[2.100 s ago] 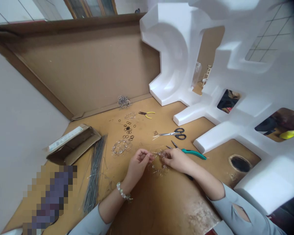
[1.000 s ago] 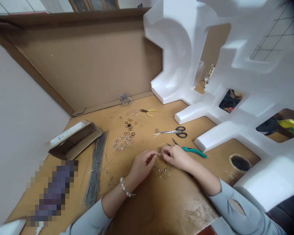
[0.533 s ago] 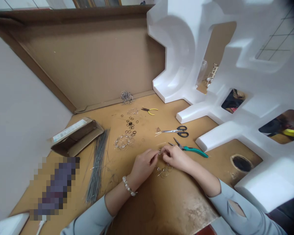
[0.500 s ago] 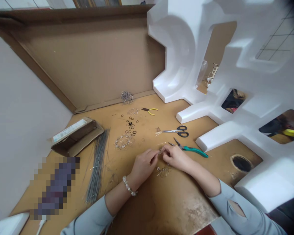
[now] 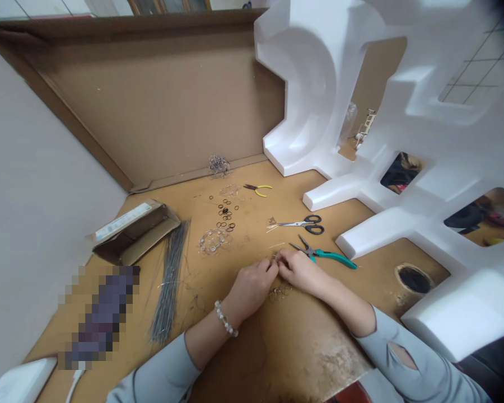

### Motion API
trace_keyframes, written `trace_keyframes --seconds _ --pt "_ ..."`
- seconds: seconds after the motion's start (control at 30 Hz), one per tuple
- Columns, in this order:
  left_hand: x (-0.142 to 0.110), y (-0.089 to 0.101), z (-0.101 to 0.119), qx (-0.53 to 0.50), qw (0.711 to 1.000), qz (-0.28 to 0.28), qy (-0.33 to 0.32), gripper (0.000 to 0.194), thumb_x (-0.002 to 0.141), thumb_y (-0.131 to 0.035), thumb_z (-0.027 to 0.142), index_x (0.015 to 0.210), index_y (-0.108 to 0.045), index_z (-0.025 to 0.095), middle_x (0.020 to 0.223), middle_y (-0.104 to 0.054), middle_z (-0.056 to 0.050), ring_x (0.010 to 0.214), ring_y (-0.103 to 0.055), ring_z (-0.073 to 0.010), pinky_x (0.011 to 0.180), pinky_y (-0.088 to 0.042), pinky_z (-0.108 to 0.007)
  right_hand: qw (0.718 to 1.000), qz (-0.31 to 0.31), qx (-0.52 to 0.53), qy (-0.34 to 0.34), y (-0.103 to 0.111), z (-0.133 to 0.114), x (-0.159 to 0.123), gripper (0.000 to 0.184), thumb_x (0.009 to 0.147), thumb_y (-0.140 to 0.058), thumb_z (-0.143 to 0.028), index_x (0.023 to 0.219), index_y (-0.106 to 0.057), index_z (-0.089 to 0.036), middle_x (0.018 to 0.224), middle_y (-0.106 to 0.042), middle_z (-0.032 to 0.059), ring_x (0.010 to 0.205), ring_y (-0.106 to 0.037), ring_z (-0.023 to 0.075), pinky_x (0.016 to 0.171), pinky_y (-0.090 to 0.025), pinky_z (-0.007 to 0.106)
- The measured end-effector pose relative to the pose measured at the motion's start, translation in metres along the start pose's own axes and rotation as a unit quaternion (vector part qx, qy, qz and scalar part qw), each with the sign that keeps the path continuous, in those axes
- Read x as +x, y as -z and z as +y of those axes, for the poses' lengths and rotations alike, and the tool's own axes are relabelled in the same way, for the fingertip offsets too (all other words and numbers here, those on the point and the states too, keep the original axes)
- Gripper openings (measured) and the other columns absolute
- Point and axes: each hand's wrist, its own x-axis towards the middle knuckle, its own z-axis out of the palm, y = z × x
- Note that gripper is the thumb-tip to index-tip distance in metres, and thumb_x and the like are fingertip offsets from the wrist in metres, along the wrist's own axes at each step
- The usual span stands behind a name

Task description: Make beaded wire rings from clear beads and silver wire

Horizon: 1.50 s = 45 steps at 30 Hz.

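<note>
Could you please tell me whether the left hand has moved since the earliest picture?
Yes: judged against the scissors, the left hand has shifted rightward, closer to the right hand.

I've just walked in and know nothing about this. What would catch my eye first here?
Probably the big white moulded piece with cut-out openings, filling the right side of the view. Next, near the middle of the table, the left hand and right hand meet, pinching a fine wire piece, part of which shows just below them. Bright green-handled pliers lie open just beyond the right hand.
</note>
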Motion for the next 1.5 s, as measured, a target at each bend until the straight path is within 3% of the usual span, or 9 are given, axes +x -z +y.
trace_keyframes --seconds 0.1,0.2,0.43,0.73,0.9,1.13,1.27,1.5 --pt "0.0 -0.002 -0.002 -0.033 0.999 0.016 0.008 0.02 0.087 -0.039 0.01 0.093 -0.057 0.016 0.071 -0.058 -0.004 0.059 -0.055 -0.015 0.05 -0.04 -0.024 1.0 -0.009 0.009 0.008 0.003 0.004 0.001 0.017 0.077 -0.045 -0.014 0.083 -0.061 -0.017 0.072 -0.066 0.0039 0.063 -0.057 0.013 0.059 -0.038 0.022" --pt "0.001 -0.005 -0.005 -0.104 0.992 0.046 0.06 0.019 0.089 -0.04 0.017 0.084 -0.058 0.016 0.07 -0.06 -0.004 0.059 -0.055 -0.0135 0.055 -0.041 -0.024 0.998 -0.029 0.028 0.039 0.01 0.006 0.002 0.019 0.077 -0.045 -0.013 0.083 -0.062 -0.018 0.069 -0.065 0.0015 0.06 -0.056 0.0118 0.059 -0.038 0.022" --pt "0.005 -0.001 -0.014 -0.291 0.947 0.083 0.112 0.016 0.09 -0.041 0.018 0.092 -0.057 0.018 0.083 -0.065 -0.003 0.072 -0.059 -0.0119 0.066 -0.044 -0.022 0.995 -0.046 0.061 0.063 0.02 0.007 0.001 0.024 0.087 -0.039 -0.022 0.084 -0.062 -0.018 0.07 -0.064 0.0009 0.061 -0.055 0.0108 0.064 -0.041 0.023" --pt "0.003 -0.011 -0.01 -0.159 0.981 0.074 0.087 0.022 0.088 -0.04 0.016 0.071 -0.053 0.017 0.067 -0.055 -0.002 0.061 -0.051 -0.0124 0.057 -0.037 -0.024 0.995 -0.03 0.091 0.028 0.013 0.001 0.0 0.011 0.088 -0.037 -0.023 0.096 -0.045 -0.02 0.069 -0.06 -0.0012 0.063 -0.057 0.0125 0.064 -0.042 0.025" --pt "0.003 -0.006 -0.007 -0.121 0.988 0.059 0.069 0.02 0.09 -0.037 0.016 0.077 -0.054 0.016 0.071 -0.054 -0.003 0.063 -0.052 -0.0141 0.058 -0.038 -0.025 0.998 -0.031 0.038 0.035 0.007 -0.005 -0.002 0.012 0.09 -0.035 -0.025 0.1 -0.041 -0.021 0.073 -0.06 0.0007 0.064 -0.056 0.0145 0.064 -0.041 0.026" --pt "0.003 0.003 -0.009 -0.095 0.995 0.029 -0.014 0.019 0.091 -0.036 0.016 0.089 -0.055 0.015 0.08 -0.057 -0.006 0.077 -0.055 -0.0165 0.062 -0.041 -0.025 0.999 -0.037 0.02 0.029 0.011 -0.007 -0.002 0.013 0.09 -0.035 -0.027 0.1 -0.043 -0.022 0.07 -0.058 -0.0004 0.063 -0.056 0.015 0.065 -0.041 0.027" --pt "0.005 -0.001 -0.013 -0.176 0.982 0.049 0.055 0.022 0.093 -0.034 0.019 0.089 -0.055 0.016 0.08 -0.059 -0.004 0.074 -0.055 -0.0153 0.066 -0.041 -0.026 0.996 -0.046 0.064 0.036 0.017 -0.006 -0.002 0.013 0.091 -0.034 -0.028 0.094 -0.044 -0.021 0.068 -0.058 -0.0017 0.061 -0.054 0.0129 0.063 -0.041 0.025" --pt "0.007 -0.001 -0.015 -0.353 0.918 0.075 0.164 0.014 0.087 -0.04 0.017 0.083 -0.053 0.017 0.079 -0.056 -0.002 0.071 -0.051 -0.0132 0.066 -0.04 -0.024 0.994 -0.052 0.091 0.033 0.018 -0.003 -0.001 0.017 0.092 -0.033 -0.03 0.093 -0.046 -0.02 0.068 -0.059 -0.0019 0.06 -0.054 0.0109 0.063 -0.042 0.024"
